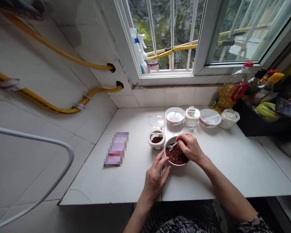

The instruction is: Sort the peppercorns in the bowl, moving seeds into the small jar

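Note:
A bowl (pixel 180 164) with a pink rim stands on the counter, filled with dark red-brown dried grains that look like Sichuan peppercorns (pixel 177 157). My left hand (pixel 155 176) steadies it from the left, with fingers against its side and rim. Pinched in my right hand (pixel 190 147) is a small white spoon (pixel 171 147), its head over the peppercorns inside the bowl. Just left of and behind the bowl is a seasoning jar (pixel 156 144) with similar dark grains in it. Its clear lid (pixel 156 121) is raised behind it.
Along the back are a bowl of white granules (pixel 175 116), a lidded jar (pixel 192 116), a flowered bowl with a spoon (pixel 210 118) and another jar (pixel 229 118). An oil bottle (pixel 229 89) and other bottles stand right. A blurred packet (pixel 116 149) lies left.

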### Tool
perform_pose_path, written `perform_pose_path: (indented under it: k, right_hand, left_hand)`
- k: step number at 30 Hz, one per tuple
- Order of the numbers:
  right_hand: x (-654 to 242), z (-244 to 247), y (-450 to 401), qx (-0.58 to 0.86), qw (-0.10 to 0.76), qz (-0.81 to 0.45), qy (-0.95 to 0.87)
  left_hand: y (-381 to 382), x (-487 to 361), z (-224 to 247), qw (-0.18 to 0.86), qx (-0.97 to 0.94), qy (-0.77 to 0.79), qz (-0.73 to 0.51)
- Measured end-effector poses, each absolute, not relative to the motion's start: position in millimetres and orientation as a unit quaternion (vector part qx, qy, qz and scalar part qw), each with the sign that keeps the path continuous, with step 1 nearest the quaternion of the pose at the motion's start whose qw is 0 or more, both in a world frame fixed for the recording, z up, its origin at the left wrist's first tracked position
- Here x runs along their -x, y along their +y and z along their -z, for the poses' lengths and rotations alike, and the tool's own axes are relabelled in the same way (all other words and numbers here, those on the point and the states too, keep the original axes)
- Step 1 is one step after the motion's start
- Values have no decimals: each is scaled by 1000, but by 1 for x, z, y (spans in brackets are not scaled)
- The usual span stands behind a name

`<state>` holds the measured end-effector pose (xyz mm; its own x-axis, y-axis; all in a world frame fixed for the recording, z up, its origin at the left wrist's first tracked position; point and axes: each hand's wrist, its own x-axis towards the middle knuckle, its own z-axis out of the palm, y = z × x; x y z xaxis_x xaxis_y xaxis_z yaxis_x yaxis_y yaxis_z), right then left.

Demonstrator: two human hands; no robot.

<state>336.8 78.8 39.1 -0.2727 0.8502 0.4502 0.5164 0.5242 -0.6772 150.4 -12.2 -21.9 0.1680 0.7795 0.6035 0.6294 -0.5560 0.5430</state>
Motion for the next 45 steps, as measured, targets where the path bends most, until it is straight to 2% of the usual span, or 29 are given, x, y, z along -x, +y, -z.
perform_pose_path:
  k: [12, 23, 36, 40, 45]
  right_hand:
    - [-344, -49, 80, 449, 449, -294, -714]
    - [-345, -42, 82, 476, 417, -239, -736]
    - [-345, -48, 84, 462, 478, -462, -586]
    - [-337, -50, 81, 447, 528, -421, -587]
    - [-320, -48, 74, 399, 532, -253, -702]
  left_hand:
    - [-12, -150, 22, 91, -759, 458, -454]
    - [-12, -150, 21, 89, -759, 460, -452]
    - [-12, -151, 21, 87, -759, 461, -452]
    - [-12, -151, 21, 89, -758, 460, -454]
    - [-11, -151, 22, 98, -758, 459, -453]
